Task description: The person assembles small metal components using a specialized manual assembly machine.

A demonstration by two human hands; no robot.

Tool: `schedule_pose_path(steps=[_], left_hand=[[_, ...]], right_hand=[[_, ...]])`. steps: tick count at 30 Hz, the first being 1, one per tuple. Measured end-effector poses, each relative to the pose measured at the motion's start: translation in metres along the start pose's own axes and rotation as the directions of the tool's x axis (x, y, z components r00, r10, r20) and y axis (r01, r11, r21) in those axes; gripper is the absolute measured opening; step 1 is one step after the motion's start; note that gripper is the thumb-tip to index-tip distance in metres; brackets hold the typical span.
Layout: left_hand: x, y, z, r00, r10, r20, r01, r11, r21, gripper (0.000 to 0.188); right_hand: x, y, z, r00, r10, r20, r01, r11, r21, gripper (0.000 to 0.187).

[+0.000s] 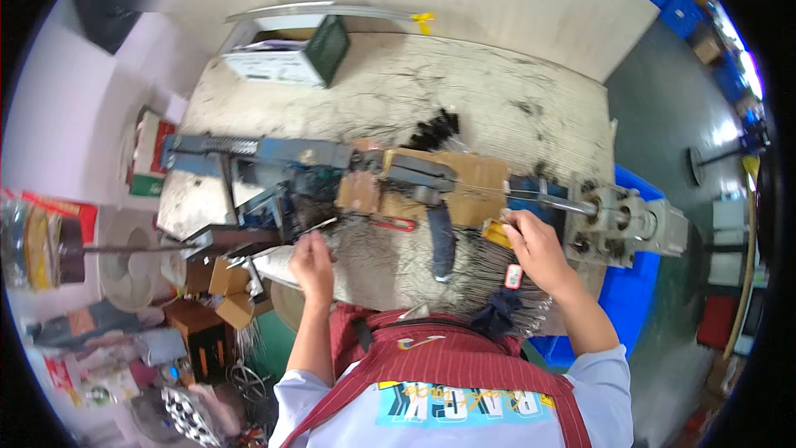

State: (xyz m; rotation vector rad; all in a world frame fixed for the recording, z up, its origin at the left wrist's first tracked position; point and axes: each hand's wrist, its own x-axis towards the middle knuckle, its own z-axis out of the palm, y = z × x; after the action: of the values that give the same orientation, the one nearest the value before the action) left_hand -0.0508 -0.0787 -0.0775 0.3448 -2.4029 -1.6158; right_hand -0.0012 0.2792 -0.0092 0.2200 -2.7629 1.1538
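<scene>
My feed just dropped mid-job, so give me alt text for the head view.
A person in a striped apron works at a scarred workbench, left hand pinching a thin wire at a blue metal machine, right hand at a yellow piece beside a grey metal spindle head. A cardboard-clad fixture sits between; an open box stands behind.

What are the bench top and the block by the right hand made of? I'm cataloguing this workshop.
Bench top: probably wood or board, pale, matt, scored with dark scratches. Block: looks like bare metal, dull grey, with round shaft parts.
</scene>
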Motion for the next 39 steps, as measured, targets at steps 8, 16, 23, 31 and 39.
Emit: schedule_pose_path(steps=[8, 16, 23, 31, 39], left_hand=[[-0.006, 0.018, -0.005, 0.991, -0.133, -0.019, 0.132, 0.990, -0.046, 0.031], [-0.046, 0.142, 0.068, 0.354, 0.153, 0.922, 0.107, 0.973, -0.203, 0.028], [-0.047, 0.156, 0.162, 0.424, -0.210, 0.881, 0.770, 0.595, -0.229, 0.027], [-0.066, 0.148, 0.165, 0.707, -0.169, 0.687, 0.616, 0.624, -0.481, 0.024], [-0.066, 0.147, 0.159, 0.703, -0.157, 0.693, 0.591, 0.671, -0.447, 0.026]], right_hand=[[-0.032, -0.034, -0.066, 0.897, 0.436, 0.077, -0.435, 0.836, 0.336, 0.021], [-0.016, -0.032, -0.063, 0.867, 0.496, -0.053, -0.380, 0.725, 0.574, 0.026], [0.017, -0.046, -0.052, 0.950, 0.067, -0.305, -0.096, 0.992, -0.082, 0.024], [0.015, -0.044, -0.016, 0.960, -0.184, -0.212, 0.100, 0.930, -0.352, 0.031], [0.069, -0.040, -0.061, 0.978, -0.142, -0.154, 0.073, 0.919, -0.388, 0.011]])
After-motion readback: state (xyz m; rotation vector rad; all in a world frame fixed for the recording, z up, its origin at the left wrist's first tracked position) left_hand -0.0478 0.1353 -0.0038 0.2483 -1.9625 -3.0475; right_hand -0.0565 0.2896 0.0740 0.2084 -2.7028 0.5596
